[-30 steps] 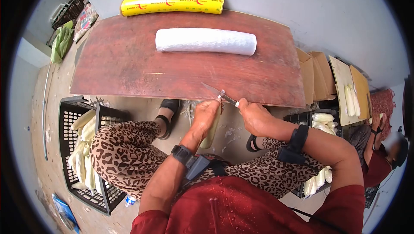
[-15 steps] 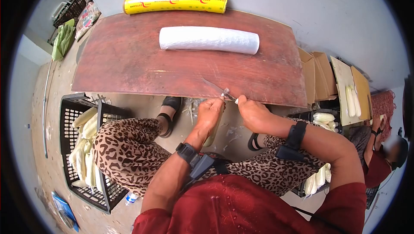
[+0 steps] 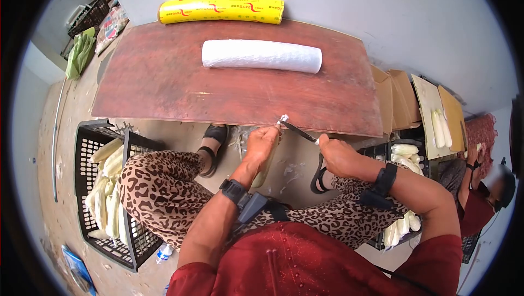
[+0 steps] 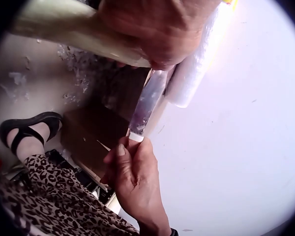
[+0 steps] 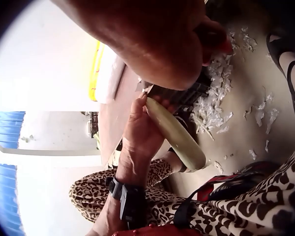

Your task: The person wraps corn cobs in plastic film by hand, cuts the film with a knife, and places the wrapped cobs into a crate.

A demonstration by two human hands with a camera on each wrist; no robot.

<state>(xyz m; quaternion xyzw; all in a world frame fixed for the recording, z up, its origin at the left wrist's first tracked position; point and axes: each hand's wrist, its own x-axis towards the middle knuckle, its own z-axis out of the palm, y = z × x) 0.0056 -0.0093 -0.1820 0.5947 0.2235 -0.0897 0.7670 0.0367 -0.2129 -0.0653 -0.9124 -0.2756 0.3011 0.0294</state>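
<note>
My left hand (image 3: 262,144) grips a long, smooth, pale green vegetable (image 5: 174,132) near its upper end, just in front of the table edge. Its thicker end hangs down between the knees in the head view. A small whitish scrap (image 3: 284,117) shows at the fingertips. My right hand (image 3: 344,155) holds a knife (image 4: 146,105) by its handle, the thumb laid along it. The blade points left, and its tip reaches the left fingertips at the vegetable's end. In the left wrist view the blade looks wet, with bits stuck on it.
On the red-brown table (image 3: 158,88) lie a white plastic roll (image 3: 262,56) and a yellow printed roll (image 3: 221,10). Black crates of pale vegetables stand at left (image 3: 131,241) and right (image 3: 386,151). Scraps (image 5: 214,98) litter the floor. Another person (image 3: 480,198) sits at far right.
My right hand has drawn back to the right and slightly down with the knife. The blade, earlier reaching past the left fingertips over the table, now ends at them. The left hand keeps its grip.
</note>
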